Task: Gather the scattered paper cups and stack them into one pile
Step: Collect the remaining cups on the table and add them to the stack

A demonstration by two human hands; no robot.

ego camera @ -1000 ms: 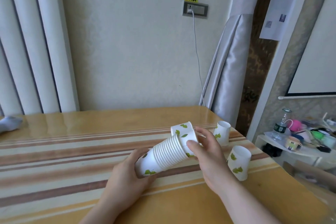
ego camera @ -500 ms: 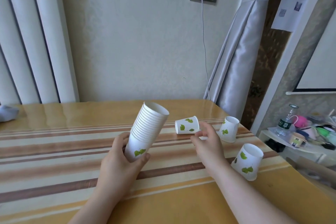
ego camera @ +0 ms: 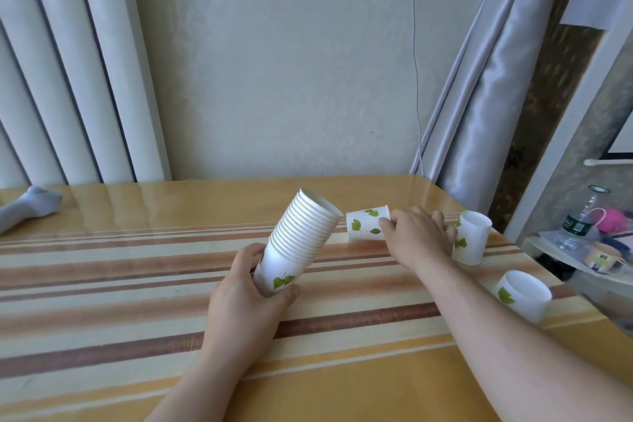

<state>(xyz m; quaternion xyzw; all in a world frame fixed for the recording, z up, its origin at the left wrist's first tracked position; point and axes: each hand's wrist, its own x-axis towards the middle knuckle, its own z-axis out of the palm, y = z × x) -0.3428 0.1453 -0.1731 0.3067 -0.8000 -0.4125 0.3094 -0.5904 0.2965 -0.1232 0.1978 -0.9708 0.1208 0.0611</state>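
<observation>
The stack of paper cups [ego camera: 301,243] sits just left of the table's middle, tilted with its open mouth leaning toward 1 o'clock, its base end low. The left hand [ego camera: 246,301] grips that base end — fingers curled round the far side, thumb pressed across the near side under a green leaf print.

At 2 o'clock from the stack, almost touching its top rim, a single cup [ego camera: 366,223] lies on its side, its closed bottom toward the stack and its mouth toward 3 o'clock. The right hand [ego camera: 416,238] pinches this cup at the mouth end, fingertips curled onto its wall.

Farther toward 3 o'clock, just behind the right hand, an upright cup [ego camera: 471,238] stands mouth up. At 4 o'clock from it, near the table's right edge, another cup [ego camera: 522,295] stands mouth up as well.

All of this rests on the striped table [ego camera: 102,301] — yellow with brown and cream bands. At 9 o'clock, far off at the left edge, lies a grey sock [ego camera: 30,205].
</observation>
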